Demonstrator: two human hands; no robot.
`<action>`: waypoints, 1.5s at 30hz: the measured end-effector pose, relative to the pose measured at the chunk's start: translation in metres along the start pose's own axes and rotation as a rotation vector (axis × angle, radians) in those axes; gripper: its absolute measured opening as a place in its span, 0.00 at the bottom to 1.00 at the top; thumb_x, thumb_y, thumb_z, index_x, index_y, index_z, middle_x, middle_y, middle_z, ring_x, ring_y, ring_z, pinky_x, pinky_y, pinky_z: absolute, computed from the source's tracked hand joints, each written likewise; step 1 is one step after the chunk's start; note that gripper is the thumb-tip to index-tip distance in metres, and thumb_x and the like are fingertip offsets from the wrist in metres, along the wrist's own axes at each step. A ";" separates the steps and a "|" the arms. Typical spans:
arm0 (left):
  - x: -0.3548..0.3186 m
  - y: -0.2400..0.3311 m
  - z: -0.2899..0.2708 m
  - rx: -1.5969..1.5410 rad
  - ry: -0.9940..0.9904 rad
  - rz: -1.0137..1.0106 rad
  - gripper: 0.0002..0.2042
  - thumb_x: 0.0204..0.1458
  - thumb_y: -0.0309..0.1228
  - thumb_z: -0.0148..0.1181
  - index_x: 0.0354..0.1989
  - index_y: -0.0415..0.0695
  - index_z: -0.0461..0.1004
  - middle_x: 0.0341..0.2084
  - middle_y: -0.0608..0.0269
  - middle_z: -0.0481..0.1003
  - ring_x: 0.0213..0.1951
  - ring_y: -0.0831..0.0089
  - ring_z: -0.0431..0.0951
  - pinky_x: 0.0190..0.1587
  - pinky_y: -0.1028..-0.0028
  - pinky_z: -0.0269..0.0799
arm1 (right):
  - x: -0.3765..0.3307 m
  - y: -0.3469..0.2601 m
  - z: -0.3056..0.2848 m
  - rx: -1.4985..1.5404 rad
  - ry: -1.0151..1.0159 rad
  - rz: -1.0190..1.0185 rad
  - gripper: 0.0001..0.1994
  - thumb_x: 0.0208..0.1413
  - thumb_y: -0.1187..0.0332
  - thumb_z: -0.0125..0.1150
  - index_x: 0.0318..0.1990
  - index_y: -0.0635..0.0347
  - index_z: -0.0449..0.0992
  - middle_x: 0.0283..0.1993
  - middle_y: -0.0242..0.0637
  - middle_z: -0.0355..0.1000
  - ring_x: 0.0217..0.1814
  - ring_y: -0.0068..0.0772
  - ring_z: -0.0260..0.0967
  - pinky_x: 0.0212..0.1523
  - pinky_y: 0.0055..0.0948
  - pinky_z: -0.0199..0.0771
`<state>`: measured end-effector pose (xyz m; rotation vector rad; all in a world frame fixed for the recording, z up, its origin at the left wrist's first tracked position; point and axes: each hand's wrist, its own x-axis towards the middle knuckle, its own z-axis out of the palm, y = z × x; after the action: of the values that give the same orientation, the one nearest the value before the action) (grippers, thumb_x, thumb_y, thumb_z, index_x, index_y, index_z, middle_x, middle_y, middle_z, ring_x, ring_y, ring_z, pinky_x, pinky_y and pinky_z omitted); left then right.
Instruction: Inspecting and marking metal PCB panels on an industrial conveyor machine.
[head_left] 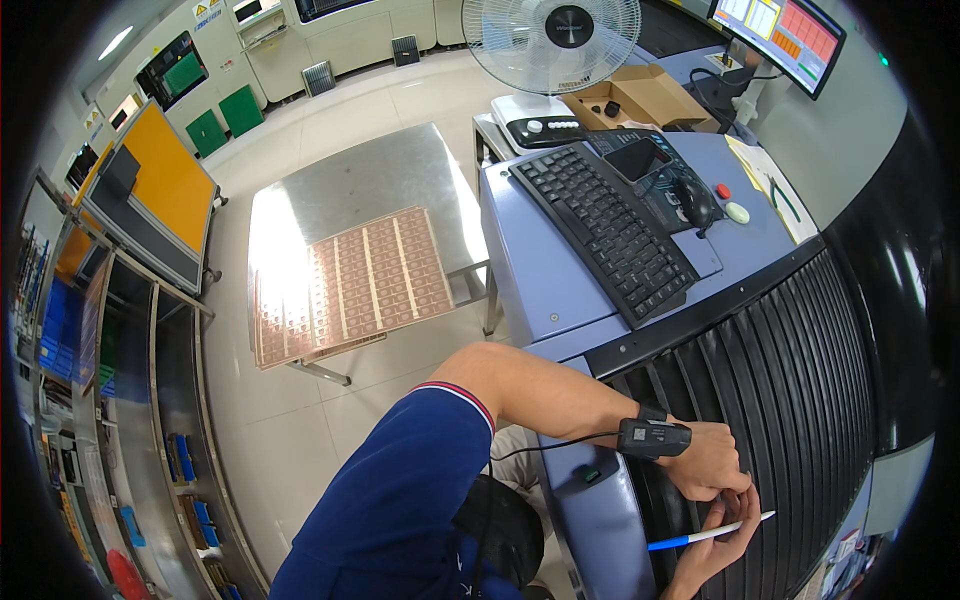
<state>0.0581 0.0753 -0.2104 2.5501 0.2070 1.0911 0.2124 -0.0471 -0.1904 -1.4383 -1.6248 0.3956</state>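
My left hand [705, 462] reaches in from the left with its fingers curled inward. A black box-shaped device [653, 438] with a cable is strapped at that wrist. Fingertips of both hands meet over a black ribbed bellows cover [790, 400]; whatever may be pinched between them is hidden. My right hand [722, 545], lower down, holds a slim blue-and-white pen [672, 543] between its fingers. The white end of the pen points right, the blue end left.
Left of the cover, a blue worktop [520, 250] carries a keyboard [605, 225], a mouse [694, 202] and a fan [550, 45]. Cutters [783, 198] lie on paper. A metal table [350, 180] bears copper-coloured panels [360, 275]. Shelving [150, 400] stands far left.
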 end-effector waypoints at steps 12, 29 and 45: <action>0.000 0.000 0.000 0.001 0.008 0.008 0.11 0.45 0.30 0.60 0.35 0.37 0.71 0.20 0.56 0.77 0.24 0.54 0.78 0.22 0.60 0.69 | 0.000 -0.004 0.001 0.014 -0.012 0.026 0.21 0.64 0.74 0.54 0.63 0.70 0.63 0.56 0.48 0.68 0.57 0.39 0.69 0.58 0.36 0.69; 0.000 0.001 0.000 0.027 0.023 0.029 0.12 0.45 0.31 0.62 0.33 0.37 0.70 0.18 0.57 0.76 0.23 0.56 0.78 0.22 0.62 0.69 | 0.000 0.001 -0.001 -0.003 -0.002 0.007 0.21 0.64 0.75 0.53 0.63 0.70 0.63 0.56 0.50 0.69 0.58 0.39 0.69 0.60 0.36 0.68; 0.000 0.000 0.001 0.028 0.029 0.022 0.10 0.44 0.31 0.61 0.32 0.39 0.72 0.18 0.56 0.77 0.23 0.55 0.79 0.22 0.60 0.71 | 0.001 -0.001 0.001 0.014 0.003 -0.002 0.20 0.64 0.75 0.52 0.63 0.71 0.63 0.57 0.50 0.69 0.59 0.41 0.69 0.61 0.38 0.67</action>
<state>0.0588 0.0754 -0.2110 2.5683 0.2031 1.1421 0.2109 -0.0463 -0.1904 -1.4260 -1.6175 0.4027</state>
